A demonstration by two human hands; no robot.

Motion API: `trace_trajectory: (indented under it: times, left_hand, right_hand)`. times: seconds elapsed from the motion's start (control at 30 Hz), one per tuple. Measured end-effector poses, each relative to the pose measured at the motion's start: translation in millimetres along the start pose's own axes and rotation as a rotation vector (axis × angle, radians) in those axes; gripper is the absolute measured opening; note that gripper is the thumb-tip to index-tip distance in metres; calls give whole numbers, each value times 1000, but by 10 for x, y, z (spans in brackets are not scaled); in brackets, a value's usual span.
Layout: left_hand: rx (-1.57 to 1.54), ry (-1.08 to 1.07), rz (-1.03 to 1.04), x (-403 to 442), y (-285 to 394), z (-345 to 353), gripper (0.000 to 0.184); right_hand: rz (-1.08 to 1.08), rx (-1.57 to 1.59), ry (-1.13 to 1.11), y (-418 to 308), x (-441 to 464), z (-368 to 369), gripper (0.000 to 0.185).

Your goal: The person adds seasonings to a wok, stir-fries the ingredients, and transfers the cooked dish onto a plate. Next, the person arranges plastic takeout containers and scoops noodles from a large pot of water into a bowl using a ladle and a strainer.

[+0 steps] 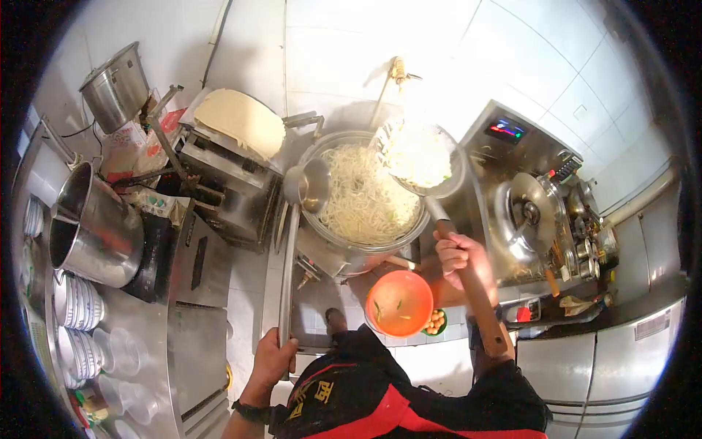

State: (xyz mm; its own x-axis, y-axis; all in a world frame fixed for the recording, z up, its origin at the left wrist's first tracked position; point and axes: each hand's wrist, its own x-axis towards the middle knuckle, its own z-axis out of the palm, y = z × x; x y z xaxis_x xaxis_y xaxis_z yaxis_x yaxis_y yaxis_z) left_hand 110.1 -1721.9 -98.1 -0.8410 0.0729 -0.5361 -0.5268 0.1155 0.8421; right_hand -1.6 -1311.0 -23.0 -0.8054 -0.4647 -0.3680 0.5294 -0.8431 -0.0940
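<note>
A large round pot (311,146) full of pale noodles (358,197) stands before me. My right hand (466,262) is closed around the brown handle of a strainer (457,168). The strainer's basket, heaped with pale noodles and bits of green, hangs over the pot's right side. My left hand (276,357) grips the low end of a ladle's long metal handle (288,282). The ladle bowl (311,186) rests at or just above the pot's left rim; I cannot tell which. It looks free of noodles.
Below the pot sits an orange bowl (400,304) of liquid, beside small round yellowish items (436,322). Dough (241,121) lies on a machine at left. Steel pots (102,230) and stacked bowls (77,301) line the far left. A covered pan (523,216) occupies the right-hand stove.
</note>
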Motion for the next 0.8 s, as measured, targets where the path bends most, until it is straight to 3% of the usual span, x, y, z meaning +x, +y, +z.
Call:
trace_trajectory:
  times: [0.3, 0.5, 0.53, 0.67, 0.8]
  left_hand:
    - [12, -18, -15, -151, -146, -94, 10]
    - [-16, -55, -49, -158, -190, -160, 12]
    - [-29, -59, -58, -149, -185, -167, 13]
    - [-53, -57, -23, -154, -366, -271, 13]
    - [1, -127, 23, -251, -321, -347, 15]
  right_hand:
    - [-25, 153, 17, 187, -49, -325, 20]
    - [-102, 215, -51, 471, -759, -577, 33]
    - [-184, 20, 17, 598, -909, -423, 24]
    - [-396, -177, 239, 987, -1467, -633, 20]
    - [-386, -235, 419, 1333, -1865, -1088, 22]
